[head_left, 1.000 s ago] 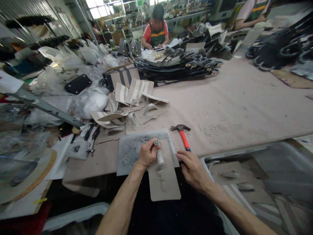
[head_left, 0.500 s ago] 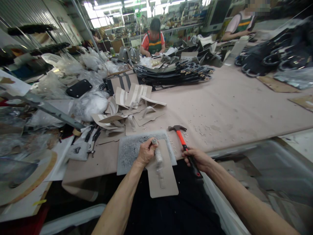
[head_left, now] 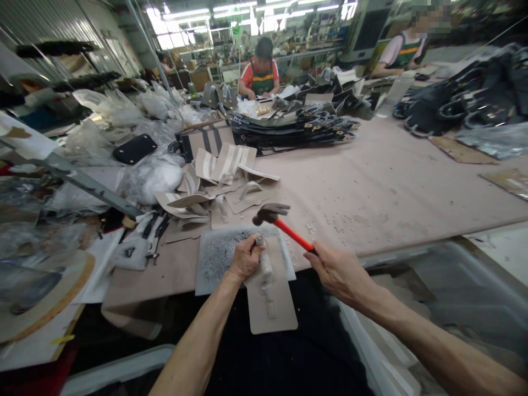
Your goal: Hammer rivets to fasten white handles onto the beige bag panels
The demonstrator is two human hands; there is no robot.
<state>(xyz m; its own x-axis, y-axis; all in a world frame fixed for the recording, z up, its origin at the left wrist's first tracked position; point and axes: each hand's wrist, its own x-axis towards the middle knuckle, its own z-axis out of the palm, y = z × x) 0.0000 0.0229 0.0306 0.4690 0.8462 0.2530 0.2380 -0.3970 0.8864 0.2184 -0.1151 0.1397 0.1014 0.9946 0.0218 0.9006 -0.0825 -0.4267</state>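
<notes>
Bright rear windows, dim edges, soft blur

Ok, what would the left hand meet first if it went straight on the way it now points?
Probably the hammer head, just beyond the left hand; depth is unclear, so it might pass underneath.

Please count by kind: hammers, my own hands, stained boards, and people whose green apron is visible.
Hammer: 1
Left hand, right hand: 2
Stained board: 1
Middle person, farther-right person: 2
Total: 6
</notes>
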